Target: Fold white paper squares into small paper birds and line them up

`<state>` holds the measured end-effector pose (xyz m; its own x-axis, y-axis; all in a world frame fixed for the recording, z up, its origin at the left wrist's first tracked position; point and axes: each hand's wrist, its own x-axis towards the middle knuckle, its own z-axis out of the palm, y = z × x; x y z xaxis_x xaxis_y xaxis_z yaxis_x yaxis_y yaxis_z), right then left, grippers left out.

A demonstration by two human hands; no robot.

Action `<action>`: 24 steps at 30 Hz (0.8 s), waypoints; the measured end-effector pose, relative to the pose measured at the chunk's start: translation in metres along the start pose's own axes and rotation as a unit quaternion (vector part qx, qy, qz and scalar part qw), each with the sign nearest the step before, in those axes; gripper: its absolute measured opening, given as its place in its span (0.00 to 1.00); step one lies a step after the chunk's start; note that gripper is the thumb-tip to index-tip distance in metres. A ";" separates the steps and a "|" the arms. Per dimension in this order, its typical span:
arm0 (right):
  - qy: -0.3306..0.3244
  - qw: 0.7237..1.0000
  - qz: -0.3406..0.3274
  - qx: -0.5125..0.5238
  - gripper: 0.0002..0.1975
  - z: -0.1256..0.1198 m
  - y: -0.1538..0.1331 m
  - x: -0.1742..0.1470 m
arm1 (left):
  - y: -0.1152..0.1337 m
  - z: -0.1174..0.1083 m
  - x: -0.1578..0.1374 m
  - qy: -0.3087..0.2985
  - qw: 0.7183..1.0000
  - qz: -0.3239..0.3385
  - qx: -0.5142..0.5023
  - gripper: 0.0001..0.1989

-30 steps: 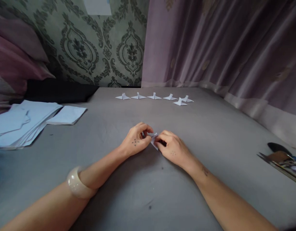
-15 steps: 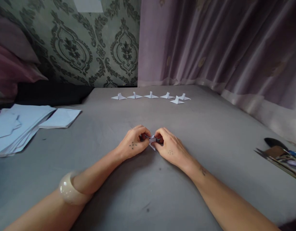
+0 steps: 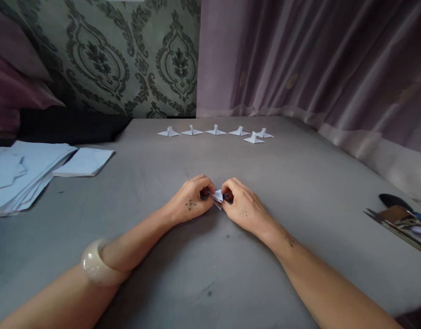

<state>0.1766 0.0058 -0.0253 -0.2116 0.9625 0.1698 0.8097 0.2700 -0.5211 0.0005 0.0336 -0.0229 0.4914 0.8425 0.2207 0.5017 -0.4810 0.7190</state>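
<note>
Between my two hands is a small piece of folded white paper (image 3: pixel 218 196), held just above the grey surface. My left hand (image 3: pixel 193 198) pinches its left side between thumb and fingers. From the other side, my right hand (image 3: pixel 243 203) has its curled fingers and thumb closed at the paper's right edge. Parts of the paper are covered by the fingertips, so its full shape is hidden. Farther back stands a row of several folded white paper figures (image 3: pixel 215 130) with flat pointed sides and a raised middle, one of them (image 3: pixel 254 138) slightly in front of the others.
Stacked white sheets (image 3: pixel 39 169) lie at the left, with a smaller pile of paper (image 3: pixel 85 162) beside them. Black cloth (image 3: pixel 73 125) is behind these. At the right edge sits a tray (image 3: pixel 402 228) of tools with a pointed blade. A purple curtain (image 3: pixel 265 59) hangs at the back right.
The folded paper has turned between my fingers and shows a broader white face. My hands stay almost in place. The whole view has tilted slightly downward.
</note>
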 end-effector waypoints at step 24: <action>-0.002 1.000 0.000 0.001 0.07 0.000 -0.001 -0.001 | -0.006 0.003 -0.001 0.000 0.980 0.163 0.116 0.12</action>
<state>0.1761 0.0049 -0.0246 -0.2148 0.9624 0.1665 0.8081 0.2709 -0.5230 -0.0013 0.0349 -0.0296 0.6521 0.6353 0.4138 0.4663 -0.7664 0.4418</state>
